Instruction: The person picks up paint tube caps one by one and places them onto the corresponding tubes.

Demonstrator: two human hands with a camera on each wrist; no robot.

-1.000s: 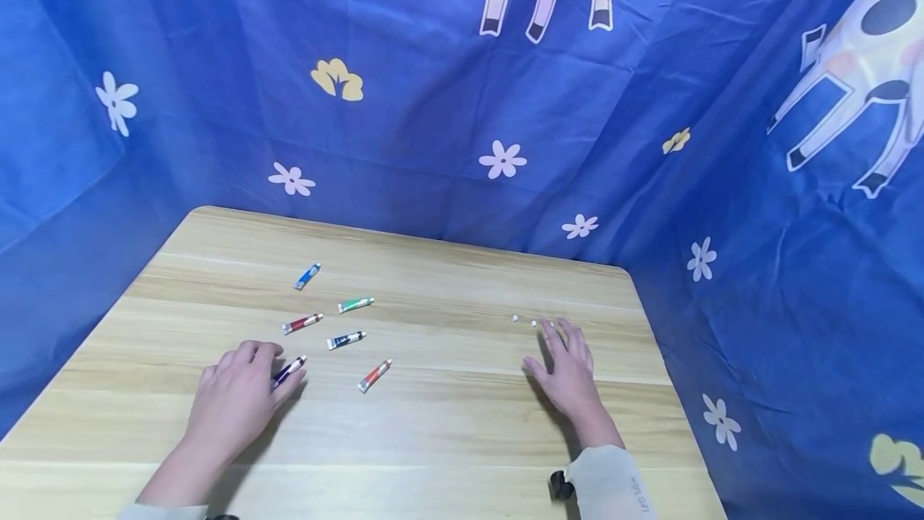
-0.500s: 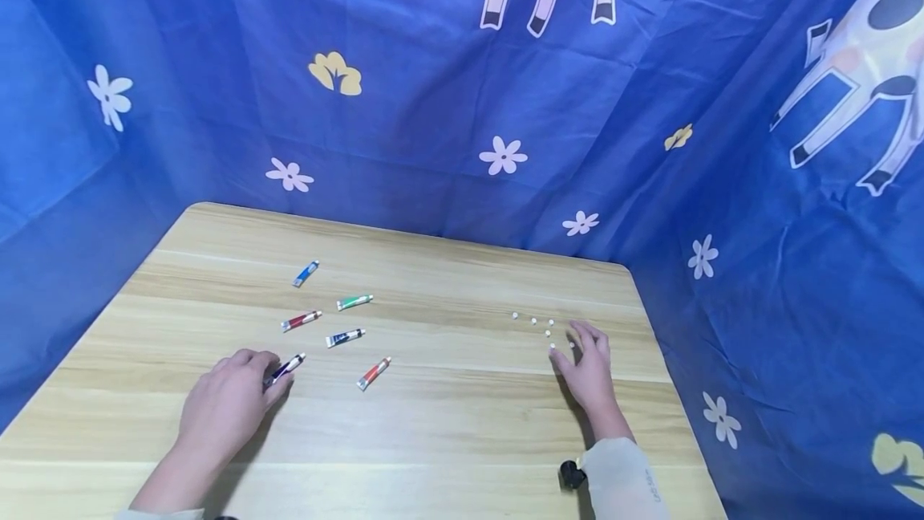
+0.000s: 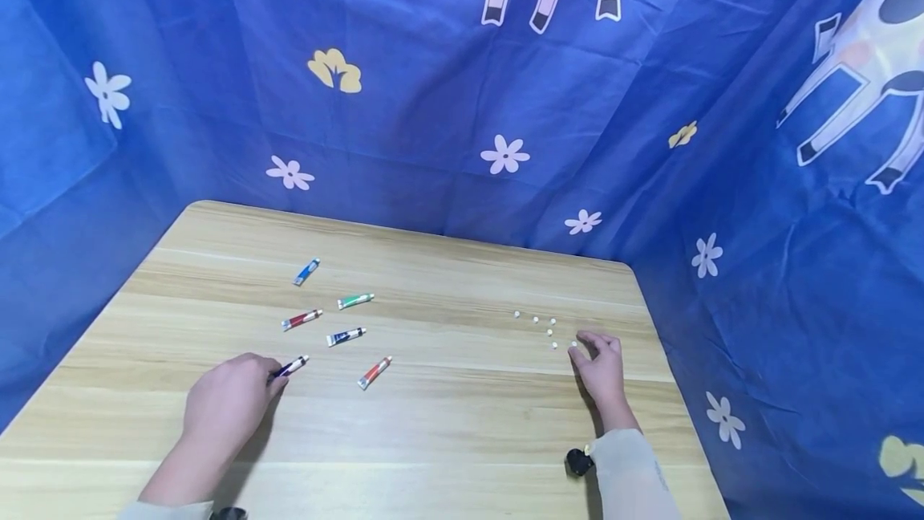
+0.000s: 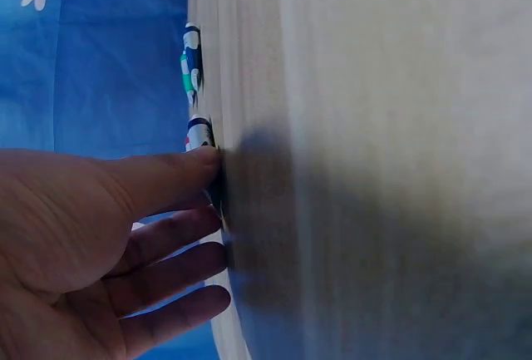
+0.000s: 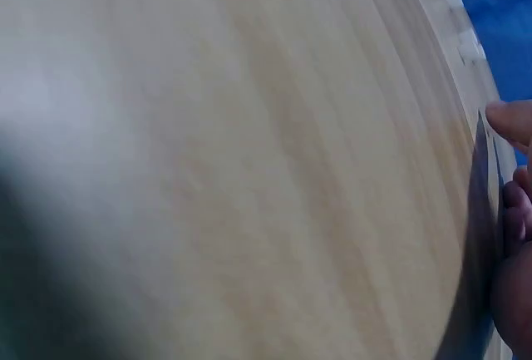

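My left hand (image 3: 229, 396) rests at the table's left side and pinches a dark purple paint tube (image 3: 294, 365), its white-and-dark cap end pointing away to the right. In the left wrist view the thumb (image 4: 179, 175) lies against the tube (image 4: 199, 133), the other fingers loosely spread below. On the right, my right hand (image 3: 605, 367) hovers low with thumb and forefinger apart, their tips right beside a tiny white bead-like piece (image 3: 573, 344). Several more such white pieces (image 3: 550, 332) lie just to its left. In the right wrist view only the fingertips (image 5: 511, 120) show at the edge.
More paint tubes lie around the left hand: blue (image 3: 306, 272), green (image 3: 356, 301), red (image 3: 301, 319), dark blue (image 3: 346, 336) and orange-red (image 3: 374, 372). The wooden table (image 3: 462, 440) ends at a blue printed curtain (image 3: 404, 127) behind and at the sides.
My right hand has moved right and slightly toward me, uncovering the small white pieces, and its fingers have drawn closer together. My left hand stays at the purple tube, its fingers slightly more closed.
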